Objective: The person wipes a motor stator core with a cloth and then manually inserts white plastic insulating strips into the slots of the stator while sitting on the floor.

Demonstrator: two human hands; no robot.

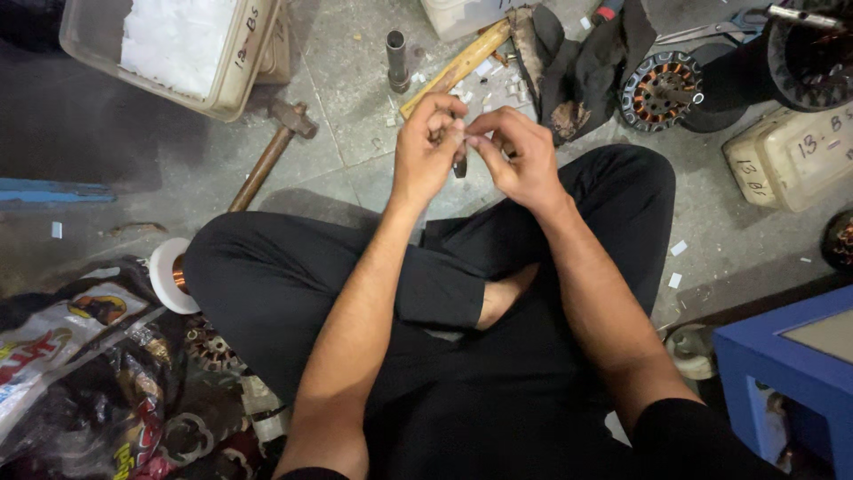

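Above stone floor (355, 98), small piece (459, 165) between hands (475, 151).

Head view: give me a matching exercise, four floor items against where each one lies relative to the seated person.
Things:
1. hammer
2. stator with copper windings
3. spool of copper wire
4. blue stool

Places:
A. beside the person's knee, at the left of the picture
B. lower right corner of the picture
C. top right, next to the dark cloth
D. on the floor left of the hands, below the plastic tub

Pairs: 1-D, 2-C, 3-A, 4-B
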